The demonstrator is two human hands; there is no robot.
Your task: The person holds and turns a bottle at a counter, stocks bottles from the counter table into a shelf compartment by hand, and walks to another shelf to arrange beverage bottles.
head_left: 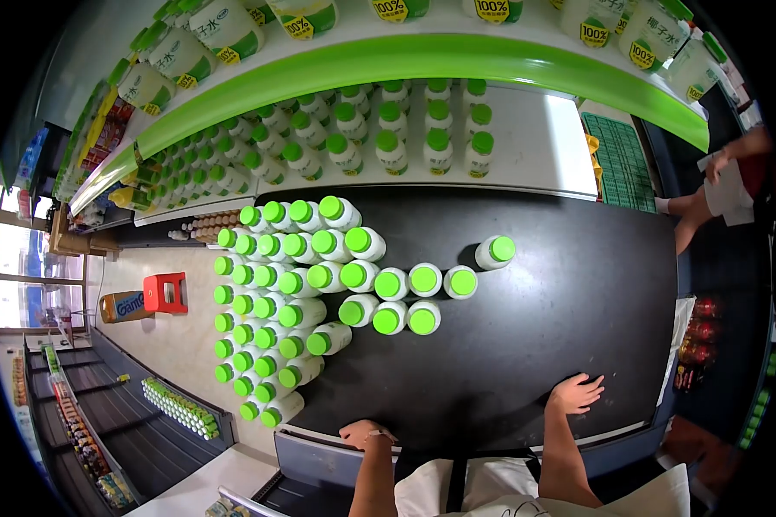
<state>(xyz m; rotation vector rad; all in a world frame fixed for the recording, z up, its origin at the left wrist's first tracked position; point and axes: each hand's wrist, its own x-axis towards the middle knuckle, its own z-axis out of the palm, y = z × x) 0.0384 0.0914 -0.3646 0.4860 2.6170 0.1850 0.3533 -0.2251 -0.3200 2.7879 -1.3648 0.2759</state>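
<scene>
My right hand (576, 395) lies spread and empty on the black table (500, 362), my left hand (364, 433) at its near edge — grip unclear — and a careless leftward nudge could tip the white bottles (291, 315) crowding the left edge.

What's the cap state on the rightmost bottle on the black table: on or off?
On: a green cap covers the top of the white bottle; no open mouth shows. Tightness: cannot tell.
</scene>
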